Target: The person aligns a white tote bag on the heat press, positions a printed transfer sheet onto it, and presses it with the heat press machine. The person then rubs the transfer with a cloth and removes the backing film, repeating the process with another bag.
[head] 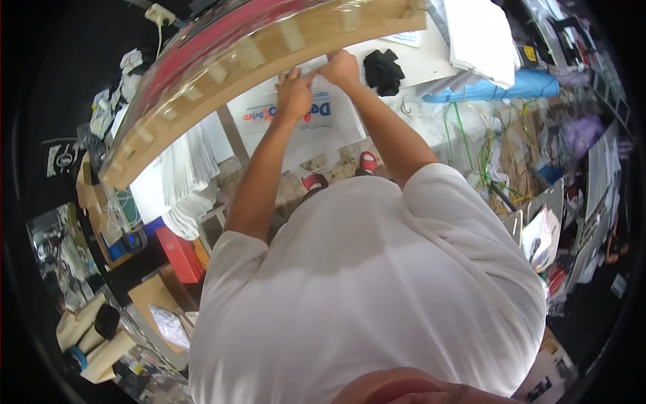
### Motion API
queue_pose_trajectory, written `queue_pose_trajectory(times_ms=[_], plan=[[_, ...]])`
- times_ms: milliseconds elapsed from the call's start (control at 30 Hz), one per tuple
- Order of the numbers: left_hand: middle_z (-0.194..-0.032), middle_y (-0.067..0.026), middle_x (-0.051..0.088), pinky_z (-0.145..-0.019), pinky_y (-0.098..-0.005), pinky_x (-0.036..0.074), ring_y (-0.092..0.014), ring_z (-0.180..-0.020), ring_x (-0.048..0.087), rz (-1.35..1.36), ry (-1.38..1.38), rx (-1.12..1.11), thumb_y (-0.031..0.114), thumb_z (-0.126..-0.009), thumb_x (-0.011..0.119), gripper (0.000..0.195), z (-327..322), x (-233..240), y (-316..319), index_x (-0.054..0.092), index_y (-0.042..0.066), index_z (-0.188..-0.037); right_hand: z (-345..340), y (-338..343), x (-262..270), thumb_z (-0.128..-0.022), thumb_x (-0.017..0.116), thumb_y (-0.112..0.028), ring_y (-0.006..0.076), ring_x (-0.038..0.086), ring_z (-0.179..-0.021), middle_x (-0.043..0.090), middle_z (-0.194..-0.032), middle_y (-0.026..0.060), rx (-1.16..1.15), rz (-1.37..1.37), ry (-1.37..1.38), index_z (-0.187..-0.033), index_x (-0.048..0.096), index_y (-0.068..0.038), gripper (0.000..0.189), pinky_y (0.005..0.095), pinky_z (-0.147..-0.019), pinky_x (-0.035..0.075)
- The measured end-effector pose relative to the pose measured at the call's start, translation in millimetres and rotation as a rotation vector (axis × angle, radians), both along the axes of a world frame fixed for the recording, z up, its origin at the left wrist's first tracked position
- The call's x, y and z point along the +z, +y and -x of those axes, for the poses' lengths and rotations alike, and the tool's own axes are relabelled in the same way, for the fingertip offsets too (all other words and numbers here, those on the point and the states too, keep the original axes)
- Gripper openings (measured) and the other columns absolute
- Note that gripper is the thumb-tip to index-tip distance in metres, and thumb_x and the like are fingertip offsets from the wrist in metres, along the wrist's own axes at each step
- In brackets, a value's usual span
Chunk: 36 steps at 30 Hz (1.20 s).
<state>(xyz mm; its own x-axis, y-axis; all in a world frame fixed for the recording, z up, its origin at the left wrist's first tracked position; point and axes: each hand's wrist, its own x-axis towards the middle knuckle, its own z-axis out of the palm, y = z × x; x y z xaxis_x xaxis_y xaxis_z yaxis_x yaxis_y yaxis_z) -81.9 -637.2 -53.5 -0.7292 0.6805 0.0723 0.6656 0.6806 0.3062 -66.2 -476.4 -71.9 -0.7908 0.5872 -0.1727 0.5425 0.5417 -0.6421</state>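
Note:
A white printed bag or sheet, bearing blue and red writing, lies before me and hangs over the near edge of a white tabletop. Spread fingers of my left hand rest on its upper part. My right hand is curled at the sheet's upper right, with its fingertips pinching the edge close to my left fingers. Just right of that hand lies a crumpled black cloth or glove. The sheet's far end is hidden beneath the overhanging cardboard edge.
A taped cardboard edge arches over the table's far side. Stacked white sheets stand at the left, and more white sheets at the upper right. Beyond are a blue plastic roll, green cords and a red box.

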Motion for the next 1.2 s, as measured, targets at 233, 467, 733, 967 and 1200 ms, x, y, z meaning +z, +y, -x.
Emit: queue_pose_trajectory(times_ms=[233,467,733,967,1200], plan=[[-0.133,-0.0123,0.051,-0.101,-0.0477,0.04,-0.036,-0.118,0.046,0.021,0.027,0.023,0.014,-0.088,0.054,0.044,-4,-3,-14,0.059,0.023,-0.131,-32,-13,11,-0.075,0.069,-0.016,0.0331,0.057,-0.101,0.061,-0.098,0.0157,0.459,-0.512,0.39,-0.102,0.074,-0.016,0.027,0.042,-0.088,0.049],[-0.129,-0.0105,0.052,-0.101,-0.0422,0.04,-0.034,-0.12,0.045,-0.099,-0.128,-0.046,0.027,-0.073,0.079,0.049,16,9,-69,0.061,0.007,-0.114,-22,6,10,-0.085,0.062,-0.018,0.032,0.063,-0.097,0.066,-0.104,0.0156,0.731,-0.423,0.105,-0.115,0.07,-0.02,0.031,0.0413,-0.087,0.05],[-0.081,-0.0124,0.066,-0.078,-0.04,0.047,-0.028,-0.08,0.063,-0.157,-0.29,0.066,0.022,-0.072,0.08,0.026,53,11,-72,0.062,0.007,-0.085,-4,25,29,-0.077,0.072,-0.014,0.026,0.067,-0.075,0.071,-0.083,0.0114,0.859,-0.232,0.011,-0.121,0.067,-0.025,0.046,0.0354,-0.077,0.053],[-0.082,-0.0084,0.069,-0.071,-0.0371,0.05,-0.025,-0.078,0.066,-0.207,-0.176,0.112,0.025,-0.076,0.078,0.022,76,6,-37,0.066,0.01,-0.086,6,62,-7,-0.07,0.076,-0.017,0.0205,0.067,-0.074,0.069,-0.078,0.0094,0.671,0.077,0.103,-0.112,0.064,-0.007,0.045,0.0306,-0.076,0.053],[-0.083,-0.0059,0.071,-0.079,-0.0394,0.05,-0.025,-0.084,0.067,-0.175,-0.114,0.301,0.028,-0.075,0.078,0.022,77,-7,-41,0.068,0.012,-0.087,-1,22,25,-0.077,0.075,-0.03,0.0338,0.067,-0.084,0.068,-0.085,0.0175,0.608,0.01,0.039,-0.13,0.038,-0.004,0.069,0.041,-0.078,0.051]])
